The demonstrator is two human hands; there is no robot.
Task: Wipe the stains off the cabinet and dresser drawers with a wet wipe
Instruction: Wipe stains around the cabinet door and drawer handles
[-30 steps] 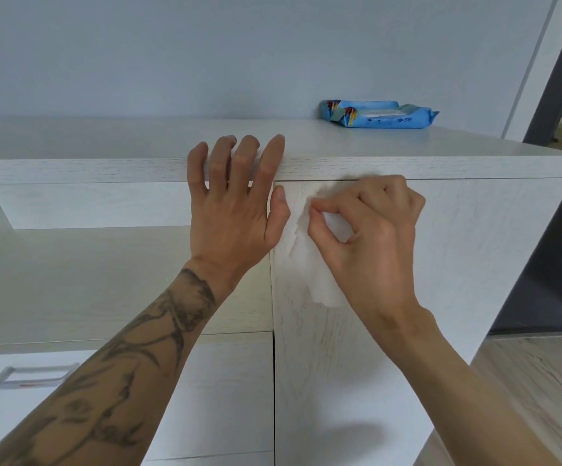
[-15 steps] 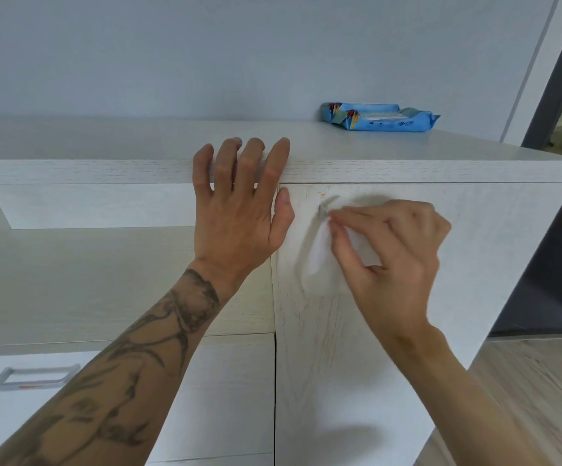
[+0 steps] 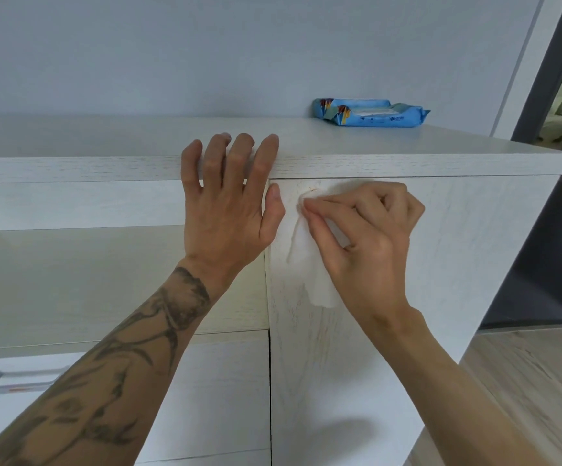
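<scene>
Pale grey wall forms the background, and below it we see a white wood-grain cabinet with a flat top board running across the view. At the back of that top, against the wall, lies a blue wet-wipe pack. We note the left hand spread open, gripping nothing: its four fingers hook over the front edge of the top board and its thumb lies along the vertical seam where the cabinet door begins. The left forearm carries a dark tattoo. We see the right hand closed on a white wet wipe, pinching it between thumb and fingers and pressing the bunched upper end against the upper left corner of the door, just beside the left thumb. A faint reddish stain appears to sit at the top of the wipe, just under the top board, though it is small and we cannot read its outline. The loose lower end of the wipe hangs flat against the door below the hand. At lower left we see a drawer front with a metal handle, well apart from both hands. Light wood flooring shows at lower right.
</scene>
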